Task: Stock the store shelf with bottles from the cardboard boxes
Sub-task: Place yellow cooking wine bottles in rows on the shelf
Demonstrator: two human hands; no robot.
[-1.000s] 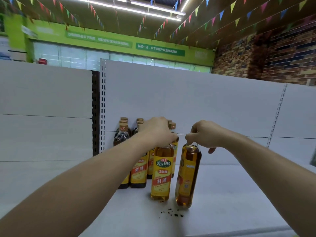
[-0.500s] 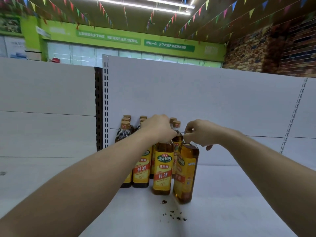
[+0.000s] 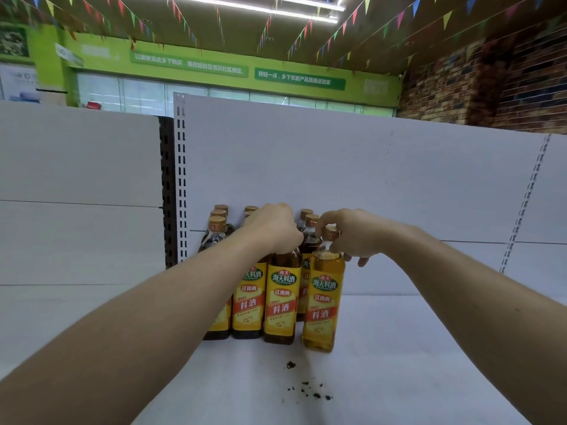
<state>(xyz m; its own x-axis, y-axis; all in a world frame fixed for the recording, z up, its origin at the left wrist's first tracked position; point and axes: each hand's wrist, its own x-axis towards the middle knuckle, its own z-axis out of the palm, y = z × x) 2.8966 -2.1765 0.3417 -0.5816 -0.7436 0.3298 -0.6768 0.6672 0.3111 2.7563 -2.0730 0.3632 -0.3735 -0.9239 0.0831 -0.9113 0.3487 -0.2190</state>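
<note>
At the far left stands the slotted upright of the store shelf, and just beside it a cluster of cooking-wine bottles sits against the back panel, the rear bottles showing gold caps and dark shoulders. The left hand comes next, its grip curled down over the top of the middle bottle in the front row, so the cap is hidden and how tightly it clamps cannot be told. Right of it, the right hand pinches the gold cap of the end bottle between thumb and fingertips, the other fingers loosely bent. That bottle stands upright on the shelf, touching or almost touching its neighbour and slightly forward of the row. These look like full, rigid bottles: fairly heavy for their size, smooth and likely slippery, top-heavy when steered by the cap alone. The neck gives fine steering, but the labelled body is probably the safer hold for lifting. A scatter of dark specks lies on the shelf in front. No cardboard boxes are in view.
</note>
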